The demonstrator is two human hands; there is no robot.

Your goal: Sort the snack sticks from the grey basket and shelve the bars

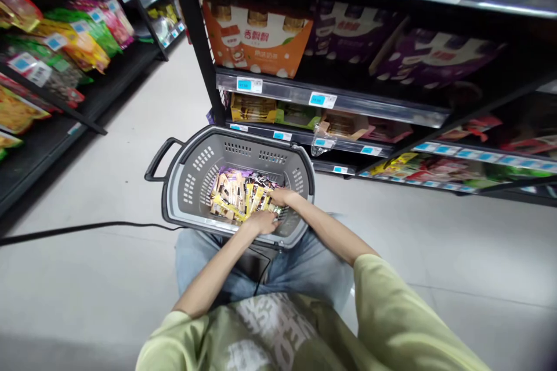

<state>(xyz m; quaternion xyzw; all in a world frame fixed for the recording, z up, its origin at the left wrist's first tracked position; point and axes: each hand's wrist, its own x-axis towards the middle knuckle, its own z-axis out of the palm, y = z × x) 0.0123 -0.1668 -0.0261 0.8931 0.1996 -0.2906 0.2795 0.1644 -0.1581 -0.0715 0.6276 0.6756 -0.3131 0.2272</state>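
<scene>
A grey plastic shopping basket (191, 177) with a black handle rests on the floor by my knees. It holds several small snack packets (237, 192), yellow, tan and purple. Both my hands are inside the basket at its near right side. My left hand (262, 222) lies on the packets with the fingers curled down over them. My right hand (282, 196) is just beyond it, fingers bent into the pile. What either hand grips is hidden among the packets.
A dark shelf unit (331, 101) with boxed goods and blue price tags stands right behind the basket. Another shelf of bagged snacks (65, 46) lines the left. A black cable (87, 226) runs across the pale floor to the basket.
</scene>
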